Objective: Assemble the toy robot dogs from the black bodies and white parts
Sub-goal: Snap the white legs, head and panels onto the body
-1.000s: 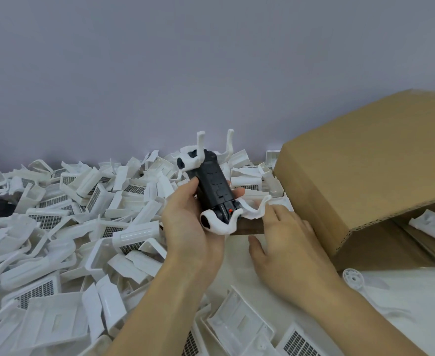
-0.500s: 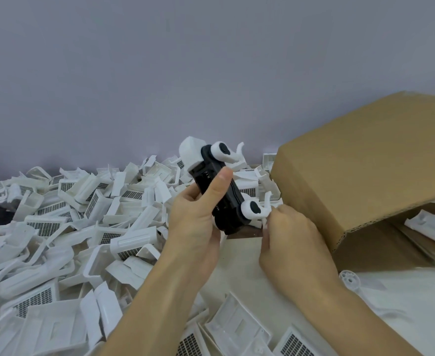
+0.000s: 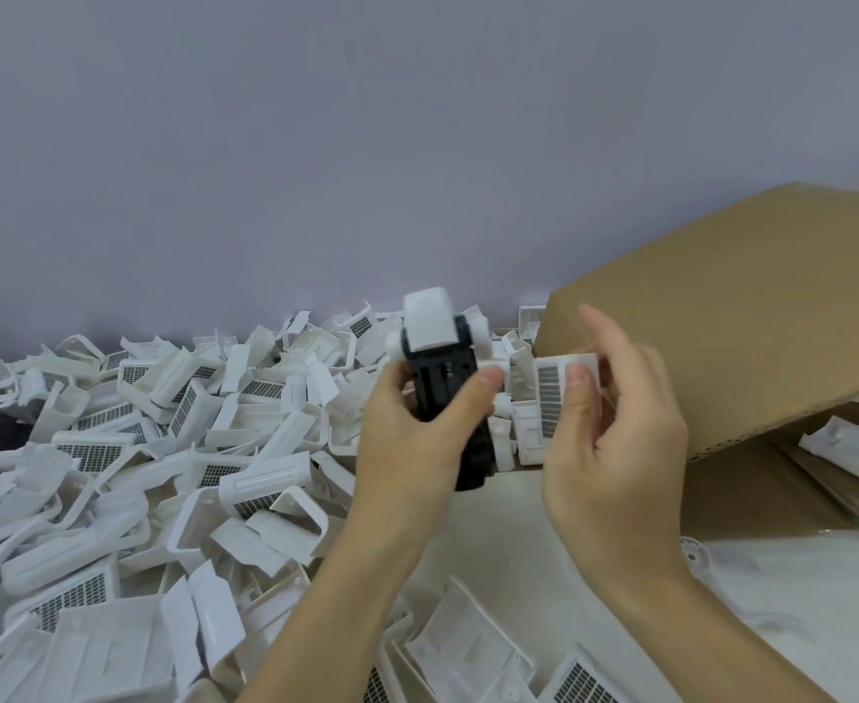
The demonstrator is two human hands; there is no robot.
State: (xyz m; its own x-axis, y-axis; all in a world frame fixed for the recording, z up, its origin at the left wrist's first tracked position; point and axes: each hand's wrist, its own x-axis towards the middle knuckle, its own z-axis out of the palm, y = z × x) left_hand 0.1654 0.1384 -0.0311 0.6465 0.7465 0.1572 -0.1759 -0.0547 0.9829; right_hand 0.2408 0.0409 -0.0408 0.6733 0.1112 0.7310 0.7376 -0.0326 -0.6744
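Note:
My left hand (image 3: 417,438) grips a black toy dog body (image 3: 450,393) near the middle of the view, standing roughly upright. A white head block (image 3: 430,319) sits on its top end, and white leg parts show at its sides. Just to its right, my right hand (image 3: 615,438) pinches a white grilled cover piece (image 3: 556,393) between thumb and fingers, held close beside the body but apart from it.
A deep pile of loose white covers and shells (image 3: 163,449) fills the left and back of the table. An open cardboard box (image 3: 731,317) lies on its side at the right, white parts inside. Several white covers (image 3: 468,646) lie near the front edge.
My left hand has turned the body so its top faces me with the head block up. My right hand left the rear leg and now holds a white grilled cover beside the body.

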